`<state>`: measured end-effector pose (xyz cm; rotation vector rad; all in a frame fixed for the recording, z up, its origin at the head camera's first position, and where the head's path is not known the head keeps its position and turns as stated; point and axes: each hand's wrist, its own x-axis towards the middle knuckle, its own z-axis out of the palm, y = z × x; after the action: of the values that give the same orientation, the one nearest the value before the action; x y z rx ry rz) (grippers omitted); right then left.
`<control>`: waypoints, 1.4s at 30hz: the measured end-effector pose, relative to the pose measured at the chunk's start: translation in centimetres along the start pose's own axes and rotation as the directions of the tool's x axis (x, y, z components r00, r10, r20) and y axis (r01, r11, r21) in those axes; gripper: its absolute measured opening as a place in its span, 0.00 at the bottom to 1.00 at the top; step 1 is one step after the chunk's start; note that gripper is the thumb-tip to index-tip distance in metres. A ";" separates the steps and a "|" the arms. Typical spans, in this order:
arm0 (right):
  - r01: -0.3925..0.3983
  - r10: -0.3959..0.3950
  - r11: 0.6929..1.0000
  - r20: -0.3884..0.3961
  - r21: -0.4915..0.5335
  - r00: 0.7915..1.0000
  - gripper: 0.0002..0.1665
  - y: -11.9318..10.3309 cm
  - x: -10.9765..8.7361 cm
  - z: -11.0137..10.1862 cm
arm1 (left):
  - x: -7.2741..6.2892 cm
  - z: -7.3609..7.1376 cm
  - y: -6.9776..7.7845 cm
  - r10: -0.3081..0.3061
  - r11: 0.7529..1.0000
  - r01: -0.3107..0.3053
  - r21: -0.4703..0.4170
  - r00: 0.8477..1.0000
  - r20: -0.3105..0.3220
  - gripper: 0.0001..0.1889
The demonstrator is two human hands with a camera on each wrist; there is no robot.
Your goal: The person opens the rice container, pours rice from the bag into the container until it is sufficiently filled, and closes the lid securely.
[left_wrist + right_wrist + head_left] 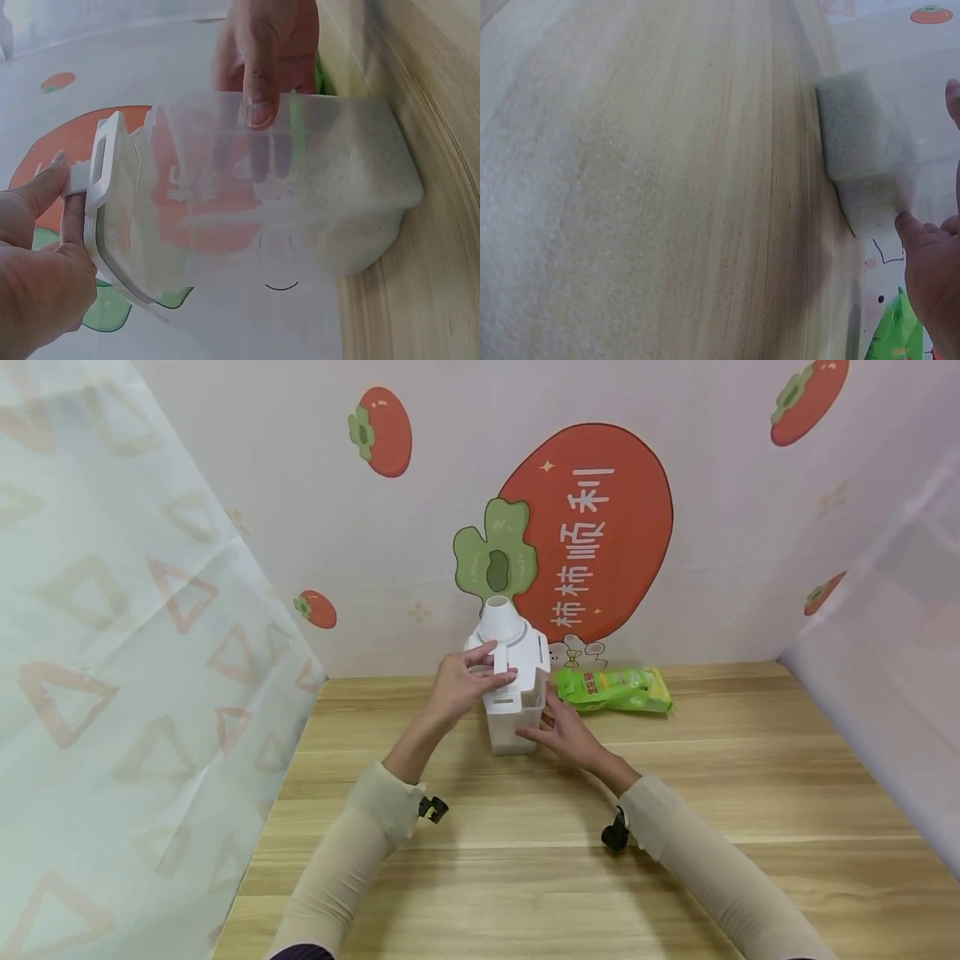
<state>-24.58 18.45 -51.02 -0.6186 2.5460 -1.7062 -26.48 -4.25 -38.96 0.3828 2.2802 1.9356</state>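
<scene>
A tall translucent storage container (510, 739) stands upright on the table, with pale grainy contents (352, 157) in its lower part. On its top sits a white lid (529, 652) bearing a white cone-shaped piece (501, 623). My left hand (461, 683) pinches a small white tab (79, 178) on the lid between thumb and fingers. Lower down, my right hand (567, 732) grips the container's right side; through the clear wall its fingers show behind, with the thumb (261, 109) on the near face. Whether the lid is fully seated I cannot tell.
A green, shiny packet (615, 690) lies just right of the container, near the back wall. Behind the wooden table (525, 868) rises a wall covering (420, 527) printed with persimmons. Patterned side sheets (150, 693) enclose the left and right.
</scene>
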 end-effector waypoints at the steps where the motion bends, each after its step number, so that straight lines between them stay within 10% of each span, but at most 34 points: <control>1: 0.004 -0.004 1.000 0.000 0.000 1.000 0.62 0.0 0.0 0.0 | 0.0 0.1 0.0 0.002 1.000 -0.002 0.000 1.000 0.002 0.41; 42: 0.028 -0.028 1.000 -0.008 0.000 1.000 0.62 0.3 -0.1 0.3 | -0.3 2.4 -0.9 -0.044 0.998 0.045 0.033 0.999 -0.008 0.40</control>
<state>-24.55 18.32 -51.36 -0.6525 2.5549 -1.7200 -25.64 -2.19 -40.25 0.3267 2.3074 1.8831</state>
